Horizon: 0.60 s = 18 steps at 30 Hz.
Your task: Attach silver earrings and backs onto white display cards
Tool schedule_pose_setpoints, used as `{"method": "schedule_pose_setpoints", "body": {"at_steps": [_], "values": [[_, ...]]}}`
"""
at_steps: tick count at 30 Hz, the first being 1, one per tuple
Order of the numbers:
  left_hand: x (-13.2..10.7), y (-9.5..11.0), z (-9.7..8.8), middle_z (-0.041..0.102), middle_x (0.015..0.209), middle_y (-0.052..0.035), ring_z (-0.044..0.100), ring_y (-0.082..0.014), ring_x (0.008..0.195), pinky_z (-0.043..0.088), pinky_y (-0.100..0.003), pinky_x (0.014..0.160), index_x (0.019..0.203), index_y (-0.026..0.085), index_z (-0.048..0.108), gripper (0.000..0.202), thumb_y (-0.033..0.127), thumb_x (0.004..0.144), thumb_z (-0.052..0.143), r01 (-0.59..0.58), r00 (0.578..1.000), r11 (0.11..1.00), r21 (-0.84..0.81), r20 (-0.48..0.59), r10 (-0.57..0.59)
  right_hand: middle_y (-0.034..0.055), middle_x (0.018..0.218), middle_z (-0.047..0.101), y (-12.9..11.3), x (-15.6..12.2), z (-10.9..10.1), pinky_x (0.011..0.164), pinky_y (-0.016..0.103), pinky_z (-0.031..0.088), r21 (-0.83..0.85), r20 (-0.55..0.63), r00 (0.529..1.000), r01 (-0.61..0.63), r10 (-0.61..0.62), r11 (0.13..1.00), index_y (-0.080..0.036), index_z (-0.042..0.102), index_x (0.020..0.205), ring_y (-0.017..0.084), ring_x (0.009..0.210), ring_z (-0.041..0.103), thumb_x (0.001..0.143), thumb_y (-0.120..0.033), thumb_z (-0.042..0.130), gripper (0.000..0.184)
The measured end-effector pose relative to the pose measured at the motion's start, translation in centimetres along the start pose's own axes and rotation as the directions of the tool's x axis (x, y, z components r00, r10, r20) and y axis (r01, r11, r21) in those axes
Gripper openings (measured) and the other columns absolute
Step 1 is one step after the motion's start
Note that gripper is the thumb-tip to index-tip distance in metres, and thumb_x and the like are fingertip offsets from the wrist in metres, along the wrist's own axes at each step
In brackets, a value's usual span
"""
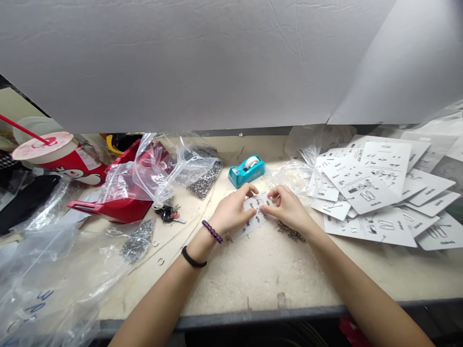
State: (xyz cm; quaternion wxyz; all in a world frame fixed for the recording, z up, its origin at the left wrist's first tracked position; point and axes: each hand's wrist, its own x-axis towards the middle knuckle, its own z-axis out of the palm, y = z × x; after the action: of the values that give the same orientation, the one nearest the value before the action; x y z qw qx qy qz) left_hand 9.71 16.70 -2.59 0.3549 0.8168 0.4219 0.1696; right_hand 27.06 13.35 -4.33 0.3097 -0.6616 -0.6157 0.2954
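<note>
Between my two hands is a white printed card point(257, 220) with small metal parts on it, tilted over the table. My left hand point(237, 208) grips the card's left side, thumb on its face and fingers curled behind. On the other side, my right hand point(286, 207) pinches the card's right edge, its thumb tip close to the left thumb. Whether a tiny part sits under the thumbs is too small to tell. Just beyond the hands stands a teal tape dispenser point(247, 171). A pile of small brownish metal parts point(290, 232) lies beneath my right hand.
Many similar cards point(372, 188) are heaped at right. At left are a red dustpan-like scoop point(126, 208) with plastic bags, keys point(168, 213), a red paper cup point(72, 156) with a straw, and a bag of small metal parts point(206, 176). White board point(202, 62) rises behind.
</note>
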Motion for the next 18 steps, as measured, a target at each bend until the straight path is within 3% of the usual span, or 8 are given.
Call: {"method": "schedule_pose_setpoints", "body": {"at_steps": [2, 3, 6, 12, 18], "values": [[-0.1, 0.4, -0.4, 0.057, 0.105, -0.0034, 0.056, -0.0208, 0.089, 0.044, -0.034, 0.077, 0.103, 0.023, 0.043, 0.034, 0.026, 0.071, 0.053, -0.022, 1.000, 1.000, 0.003, 0.020, 0.021, 0.0034, 0.085, 0.054, 0.5, 0.3, -0.2, 0.059, 0.027, 0.040, 0.091, 0.027, 0.999, -0.019, 0.017, 0.996, -0.017, 0.052, 0.097, 0.014, 0.066, 0.049, 0.060, -0.037, 0.071, 0.046], [-0.1, 0.6, -0.6, 0.058, 0.105, -0.0040, 0.057, -0.0205, 0.088, 0.044, -0.033, 0.075, 0.105, 0.023, 0.042, 0.035, 0.026, 0.071, 0.053, -0.032, 0.999, 0.999, 0.010, 0.031, 0.032, 0.0022, 0.081, 0.054, 0.7, 0.4, -0.3, 0.057, 0.026, 0.039, 0.149, 0.084, 0.996, -0.033, 0.021, 0.988, -0.017, 0.052, 0.099, 0.014, 0.064, 0.049, 0.061, -0.038, 0.069, 0.047], [-0.2, 1.0, -1.0, 0.059, 0.104, -0.0055, 0.058, -0.0211, 0.086, 0.044, -0.033, 0.073, 0.110, 0.022, 0.041, 0.040, 0.029, 0.072, 0.054, -0.039, 0.997, 0.998, 0.055, 0.062, 0.035, -0.0011, 0.066, 0.051, 1.0, 0.5, -0.4, 0.051, 0.024, 0.036, 0.277, 0.233, 0.973, -0.067, 0.001, 0.958, -0.015, 0.057, 0.081, 0.013, 0.059, 0.046, 0.065, -0.041, 0.065, 0.031], [-0.1, 1.0, -1.1, 0.064, 0.096, -0.0033, 0.059, -0.0254, 0.089, 0.043, -0.034, 0.072, 0.113, 0.025, 0.042, 0.046, 0.038, 0.072, 0.057, -0.002, 0.996, 0.989, 0.145, 0.088, -0.011, -0.0022, 0.063, 0.049, 0.2, 0.0, -0.5, 0.051, 0.023, 0.033, 0.358, 0.244, 0.970, -0.091, 0.000, 0.929, -0.014, 0.056, 0.072, 0.011, 0.057, 0.045, 0.065, -0.038, 0.065, 0.026], [-0.1, 0.3, -1.5, 0.063, 0.097, -0.0020, 0.058, -0.0203, 0.084, 0.043, -0.030, 0.073, 0.115, 0.025, 0.045, 0.045, 0.036, 0.072, 0.056, -0.010, 0.992, 1.000, 0.022, 0.126, 0.007, 0.0007, 0.073, 0.055, -0.6, -0.3, -0.9, 0.054, 0.023, 0.037, 0.427, 0.322, 0.946, -0.112, -0.035, 0.897, -0.014, 0.058, 0.083, 0.013, 0.064, 0.050, 0.070, -0.035, 0.062, 0.025]]}}
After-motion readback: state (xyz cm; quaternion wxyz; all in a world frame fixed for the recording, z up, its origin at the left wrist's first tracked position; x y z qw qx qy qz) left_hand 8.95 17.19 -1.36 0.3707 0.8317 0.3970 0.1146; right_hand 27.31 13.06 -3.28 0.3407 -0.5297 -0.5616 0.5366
